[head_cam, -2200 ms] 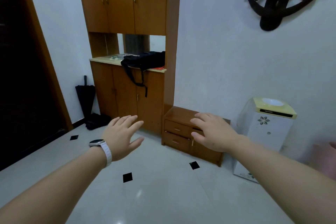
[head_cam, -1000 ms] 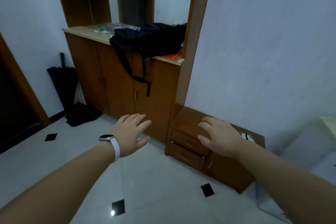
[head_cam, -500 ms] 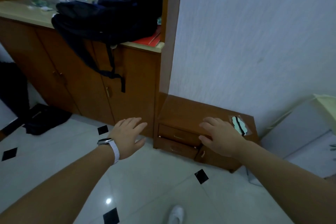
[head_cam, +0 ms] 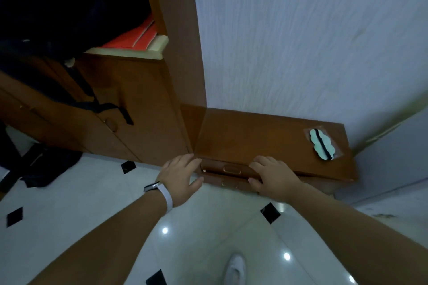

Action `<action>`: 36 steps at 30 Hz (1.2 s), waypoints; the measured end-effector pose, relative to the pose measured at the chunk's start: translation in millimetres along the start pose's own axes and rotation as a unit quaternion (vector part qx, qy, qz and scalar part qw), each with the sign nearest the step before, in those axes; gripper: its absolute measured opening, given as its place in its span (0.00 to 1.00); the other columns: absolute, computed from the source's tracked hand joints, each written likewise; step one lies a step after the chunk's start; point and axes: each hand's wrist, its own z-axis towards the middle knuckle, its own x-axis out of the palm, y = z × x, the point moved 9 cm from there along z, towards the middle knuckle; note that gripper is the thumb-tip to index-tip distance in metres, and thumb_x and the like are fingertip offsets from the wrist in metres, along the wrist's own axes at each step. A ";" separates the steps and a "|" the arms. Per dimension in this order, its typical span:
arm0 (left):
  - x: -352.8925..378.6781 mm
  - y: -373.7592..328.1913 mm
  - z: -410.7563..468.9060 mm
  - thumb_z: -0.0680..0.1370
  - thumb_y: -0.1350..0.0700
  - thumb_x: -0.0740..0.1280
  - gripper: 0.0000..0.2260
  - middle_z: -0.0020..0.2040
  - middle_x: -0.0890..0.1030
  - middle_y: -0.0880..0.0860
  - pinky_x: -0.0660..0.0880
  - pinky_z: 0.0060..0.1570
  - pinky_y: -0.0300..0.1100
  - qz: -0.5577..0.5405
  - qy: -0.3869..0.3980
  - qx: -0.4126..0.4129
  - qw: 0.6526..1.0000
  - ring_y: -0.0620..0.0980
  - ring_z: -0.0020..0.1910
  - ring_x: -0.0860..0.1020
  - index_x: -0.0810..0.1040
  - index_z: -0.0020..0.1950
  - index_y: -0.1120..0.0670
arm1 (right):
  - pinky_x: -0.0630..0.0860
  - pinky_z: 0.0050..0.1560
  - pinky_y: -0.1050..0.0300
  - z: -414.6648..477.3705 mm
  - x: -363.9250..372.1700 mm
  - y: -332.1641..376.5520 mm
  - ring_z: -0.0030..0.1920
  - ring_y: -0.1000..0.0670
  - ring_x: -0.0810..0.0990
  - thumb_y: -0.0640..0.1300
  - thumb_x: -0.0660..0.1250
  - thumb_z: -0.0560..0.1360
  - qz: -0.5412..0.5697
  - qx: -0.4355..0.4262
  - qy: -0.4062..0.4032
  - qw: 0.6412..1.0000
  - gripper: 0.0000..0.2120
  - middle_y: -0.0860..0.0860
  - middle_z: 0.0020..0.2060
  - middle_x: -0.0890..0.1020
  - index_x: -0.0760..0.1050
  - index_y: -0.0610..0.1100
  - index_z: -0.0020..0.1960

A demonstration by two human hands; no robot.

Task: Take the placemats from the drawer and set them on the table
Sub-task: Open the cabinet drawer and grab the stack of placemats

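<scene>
A low brown wooden cabinet (head_cam: pixel 254 136) stands against the white wall, with two stacked drawers in its front. The upper drawer (head_cam: pixel 231 168) has a brass handle and looks closed; the lower drawer (head_cam: pixel 229 184) sits just beneath it. My left hand (head_cam: pixel 179 177), with a white watch on the wrist, hovers open at the drawers' left end. Spread open, my right hand (head_cam: pixel 272 174) lies over the right part of the drawer fronts. Neither hand holds anything. No placemats are visible.
A small packet with a pale cloud-shaped item (head_cam: pixel 322 143) lies on the cabinet top at the right. A tall wooden cupboard (head_cam: pixel 129 104) at the left holds a black backpack (head_cam: pixel 58 7) and red folders (head_cam: pixel 134 38). A white appliance (head_cam: pixel 393 152) stands at the right.
I have walked up to the low cabinet and the view has tilted down. Both hands have moved forward to the drawer fronts, staying open and empty.
</scene>
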 end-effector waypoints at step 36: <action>375.0 126.0 242.4 0.72 0.32 0.63 0.38 0.80 0.53 0.50 0.48 0.73 0.58 0.080 -0.079 0.109 0.988 0.52 0.78 0.49 0.54 0.78 0.43 | 0.72 0.61 0.48 283.7 405.1 -96.8 0.60 0.45 0.74 0.56 0.61 0.77 0.076 0.092 -0.075 0.990 0.24 0.48 0.62 0.75 0.68 0.47 0.70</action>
